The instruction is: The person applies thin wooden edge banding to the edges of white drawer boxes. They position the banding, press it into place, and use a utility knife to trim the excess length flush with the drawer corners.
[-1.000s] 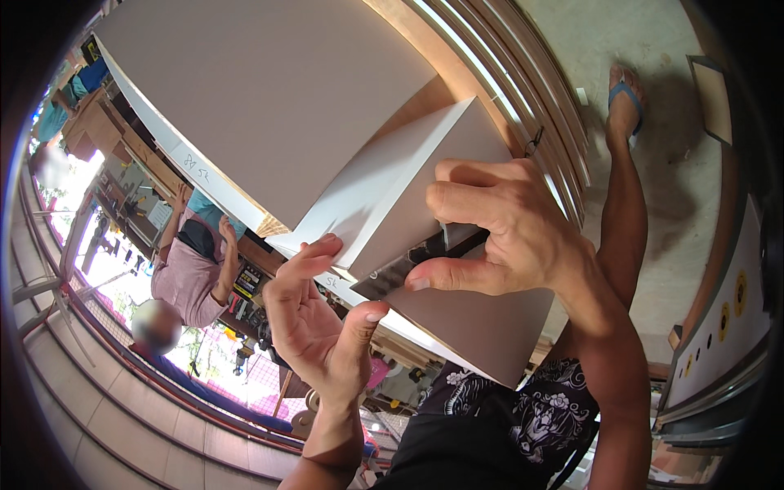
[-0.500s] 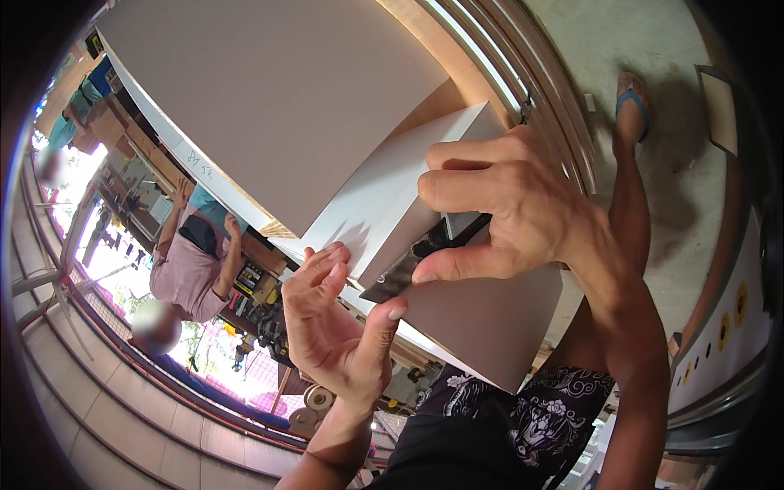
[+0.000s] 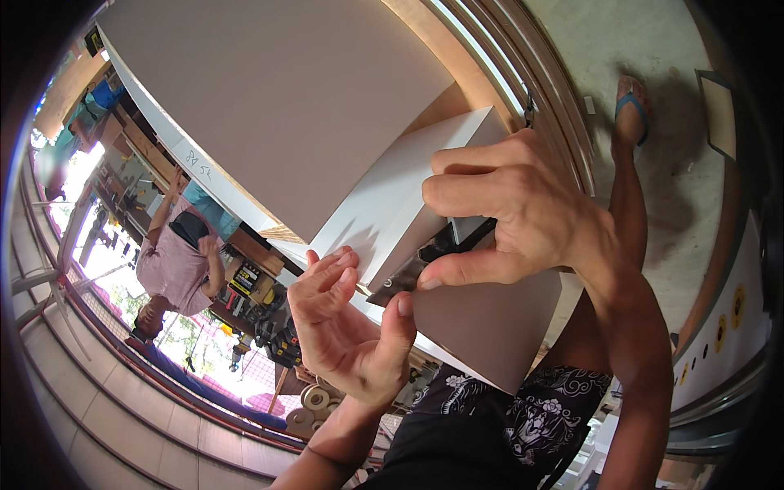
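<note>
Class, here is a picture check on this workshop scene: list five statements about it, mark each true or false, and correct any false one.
1. The right hand holds a dark, flat, glossy strip. True.
2. The left hand is clenched into a tight fist. False: it is open.
3. A foot in a blue-strapped sandal is on the pale grey floor. True.
4. The black cloth shorts are unpatterned. False: they bear white designs.
5. A co-worker in a pale pink shirt appears at the picture's left. True.

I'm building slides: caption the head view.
Right hand holding a dark flat piece beside a white panel, left hand open nearby.
</note>
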Demonstrator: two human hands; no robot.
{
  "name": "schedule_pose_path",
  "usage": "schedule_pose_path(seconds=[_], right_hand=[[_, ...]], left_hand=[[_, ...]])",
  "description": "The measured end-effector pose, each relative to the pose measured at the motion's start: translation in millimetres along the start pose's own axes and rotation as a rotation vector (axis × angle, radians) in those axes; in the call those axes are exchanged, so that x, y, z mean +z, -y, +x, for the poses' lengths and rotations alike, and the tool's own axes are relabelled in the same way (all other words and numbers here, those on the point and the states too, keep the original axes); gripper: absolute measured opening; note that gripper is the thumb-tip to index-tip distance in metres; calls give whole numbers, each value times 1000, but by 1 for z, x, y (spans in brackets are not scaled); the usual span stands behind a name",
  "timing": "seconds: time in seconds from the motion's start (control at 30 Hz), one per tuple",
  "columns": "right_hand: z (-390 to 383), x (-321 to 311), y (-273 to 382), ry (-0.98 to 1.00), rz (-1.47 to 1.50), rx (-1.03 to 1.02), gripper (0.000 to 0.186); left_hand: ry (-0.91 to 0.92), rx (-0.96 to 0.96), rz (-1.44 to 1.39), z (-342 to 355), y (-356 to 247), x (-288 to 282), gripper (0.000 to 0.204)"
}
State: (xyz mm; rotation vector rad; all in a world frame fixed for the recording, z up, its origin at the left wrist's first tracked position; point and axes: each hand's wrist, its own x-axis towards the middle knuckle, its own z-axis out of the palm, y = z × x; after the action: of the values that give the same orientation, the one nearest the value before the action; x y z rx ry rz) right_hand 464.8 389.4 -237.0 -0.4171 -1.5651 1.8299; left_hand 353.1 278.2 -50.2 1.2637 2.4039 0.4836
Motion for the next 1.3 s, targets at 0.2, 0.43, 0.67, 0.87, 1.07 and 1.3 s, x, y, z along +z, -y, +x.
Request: schedule_pose_path(seconds=[0.2, 0.43, 0.67, 0.87, 1.07, 1.3], right_hand=[[2, 0, -1, -6, -7, 2, 62], [4, -5, 6, 96, -6, 93, 51], [0, -2, 7, 63, 21, 114, 52], [0, 3, 6, -9, 37, 99, 55], [-5, 0, 2, 2, 102, 135, 54], [-4, 1, 5, 15, 113, 98, 56]], left_hand=[[5, 0, 29, 2, -2, 1, 39], [-25, 11, 11, 2, 1, 1, 34], [-40, 9, 15, 1, -2, 4, 28], [-33, -21, -44, 2, 2, 3, 32], [-41, 3, -97, 1, 3, 6, 37], [-27, -9, -63, 1, 0, 3, 37]])
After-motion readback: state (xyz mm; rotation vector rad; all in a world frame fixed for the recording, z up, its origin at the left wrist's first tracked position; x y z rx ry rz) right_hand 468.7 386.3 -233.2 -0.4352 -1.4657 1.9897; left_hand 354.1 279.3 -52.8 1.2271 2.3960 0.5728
